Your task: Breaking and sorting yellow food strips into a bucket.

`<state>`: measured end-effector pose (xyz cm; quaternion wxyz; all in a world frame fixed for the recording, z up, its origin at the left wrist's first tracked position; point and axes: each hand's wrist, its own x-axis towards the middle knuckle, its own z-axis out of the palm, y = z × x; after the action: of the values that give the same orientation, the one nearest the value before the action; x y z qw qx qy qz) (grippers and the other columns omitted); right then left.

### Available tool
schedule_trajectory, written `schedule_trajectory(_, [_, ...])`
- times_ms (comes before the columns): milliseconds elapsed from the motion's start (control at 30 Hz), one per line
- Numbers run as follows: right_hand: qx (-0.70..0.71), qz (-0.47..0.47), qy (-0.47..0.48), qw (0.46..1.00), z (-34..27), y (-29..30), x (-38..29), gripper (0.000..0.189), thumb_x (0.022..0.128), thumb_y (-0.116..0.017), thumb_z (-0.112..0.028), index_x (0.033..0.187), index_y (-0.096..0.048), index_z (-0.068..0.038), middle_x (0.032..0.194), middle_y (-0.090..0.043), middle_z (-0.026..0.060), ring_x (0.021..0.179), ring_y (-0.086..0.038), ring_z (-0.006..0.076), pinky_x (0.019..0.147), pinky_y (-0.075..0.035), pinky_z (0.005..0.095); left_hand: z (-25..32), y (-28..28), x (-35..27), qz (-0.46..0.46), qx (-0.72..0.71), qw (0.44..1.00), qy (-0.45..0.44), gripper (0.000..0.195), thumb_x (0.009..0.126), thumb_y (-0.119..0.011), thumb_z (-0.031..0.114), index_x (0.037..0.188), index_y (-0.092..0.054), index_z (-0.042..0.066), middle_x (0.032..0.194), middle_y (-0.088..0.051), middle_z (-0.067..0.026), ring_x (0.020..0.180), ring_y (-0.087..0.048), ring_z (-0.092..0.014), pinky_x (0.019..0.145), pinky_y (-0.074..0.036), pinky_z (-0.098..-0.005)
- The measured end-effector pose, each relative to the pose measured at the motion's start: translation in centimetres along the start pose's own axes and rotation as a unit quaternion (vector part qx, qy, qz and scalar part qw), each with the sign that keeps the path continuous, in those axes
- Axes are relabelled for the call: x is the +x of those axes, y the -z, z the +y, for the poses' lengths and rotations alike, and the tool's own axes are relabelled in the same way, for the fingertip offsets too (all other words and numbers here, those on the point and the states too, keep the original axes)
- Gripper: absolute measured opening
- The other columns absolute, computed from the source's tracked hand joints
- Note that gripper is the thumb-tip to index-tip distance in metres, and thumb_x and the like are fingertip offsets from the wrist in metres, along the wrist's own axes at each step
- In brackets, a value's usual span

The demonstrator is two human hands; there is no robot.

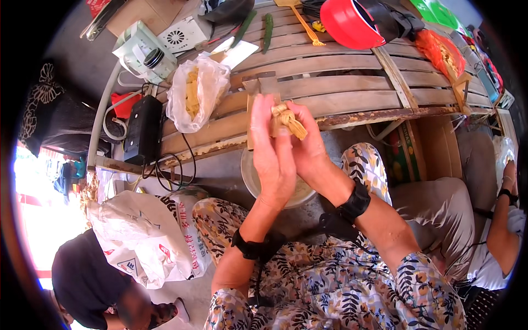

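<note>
Both of my hands are raised in front of the slatted bench. Between them sits a tan knotted bundle of folded strips [288,120], its material hard to tell. My left hand [270,159] lies along its left side, fingers extended and thumb against the bundle. Curled around the right side is my right hand [309,150]. Behind my fingers, a small brown flat piece [262,84] lies at the bench edge, partly hidden. Below my hands, a pale round basin [248,175] rests between my knees, mostly covered by my forearms.
A clear plastic bag [214,78] of yellow strips stands on the slatted bench [342,88]. Nearby are a black power box [144,128] with loose cables, cucumbers [268,33], a red visor [350,24] and an orange bag [441,51]. People sit at both sides; a white sack [144,239] is left.
</note>
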<state>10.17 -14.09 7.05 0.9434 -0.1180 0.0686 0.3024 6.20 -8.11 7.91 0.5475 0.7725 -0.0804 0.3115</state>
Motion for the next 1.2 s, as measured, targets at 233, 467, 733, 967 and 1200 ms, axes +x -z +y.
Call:
schedule_trajectory(233, [0.006, -0.045, -0.008, 0.999, 0.2, -0.3, -0.3, 0.025, 0.078, -0.047, -0.028, 0.092, -0.052, -0.008, 0.089, -0.056, 0.0004, 0.084, -0.052, 0.0154, 0.079, -0.039, 0.0294, -0.5, 0.1, 0.4, 0.092, -0.141, 0.986, 0.016, 0.047, 0.076, -0.028, -0.004, 0.123, -0.022, -0.003, 0.118, -0.037, -0.0197, 0.110, -0.040, -0.024, 0.093, -0.029, -0.0312])
schedule_trajectory(467, [0.051, -0.023, -0.023, 0.998, -0.4, 0.2, 0.0, 0.027, 0.082, -0.041, -0.032, 0.095, -0.051, -0.010, 0.094, -0.054, 0.0031, 0.082, -0.052, 0.0186, 0.077, -0.039, 0.0311, -0.8, 0.1, 0.0, 0.062, -0.027, 0.997, -0.038, 0.049, 0.070, -0.027, -0.008, 0.119, -0.026, -0.005, 0.115, -0.040, -0.0193, 0.107, -0.041, -0.026, 0.093, -0.029, -0.0344])
schedule_trajectory(733, [0.073, -0.045, -0.027, 0.996, -1.2, 1.4, 0.8, 0.021, 0.087, -0.030, -0.026, 0.092, -0.045, -0.013, 0.088, -0.053, 0.0052, 0.076, -0.051, 0.0186, 0.047, -0.039, 0.0247, -0.7, 1.0, 0.5, 0.126, -0.110, 0.986, 0.016, 0.027, 0.083, -0.037, 0.007, 0.107, -0.042, -0.002, 0.104, -0.049, -0.0110, 0.094, -0.048, -0.016, 0.078, -0.038, -0.0262])
schedule_trajectory(967, [-0.080, -0.017, -0.019, 0.996, -0.9, 1.6, 0.3, 0.018, 0.084, -0.037, -0.024, 0.088, -0.045, -0.009, 0.078, -0.051, 0.0056, 0.065, -0.047, 0.0153, 0.041, -0.031, 0.0196, -1.1, 2.7, 0.9, 0.014, -0.165, 0.979, 0.118, 0.017, 0.081, -0.044, 0.003, 0.096, -0.052, 0.000, 0.095, -0.050, -0.0056, 0.083, -0.048, -0.009, 0.069, -0.040, -0.0208])
schedule_trajectory(1200, [-0.199, 0.050, -0.010, 0.979, -1.4, 1.5, 0.6, 0.017, 0.079, -0.051, -0.029, 0.081, -0.049, -0.013, 0.068, -0.047, -0.0021, 0.053, -0.041, 0.0060, 0.034, -0.022, 0.0181, -1.9, 4.0, 1.4, -0.083, -0.074, 0.992, 0.059, 0.029, 0.072, -0.047, -0.006, 0.097, -0.055, 0.006, 0.100, -0.050, -0.0038, 0.087, -0.047, -0.010, 0.067, -0.040, -0.0207])
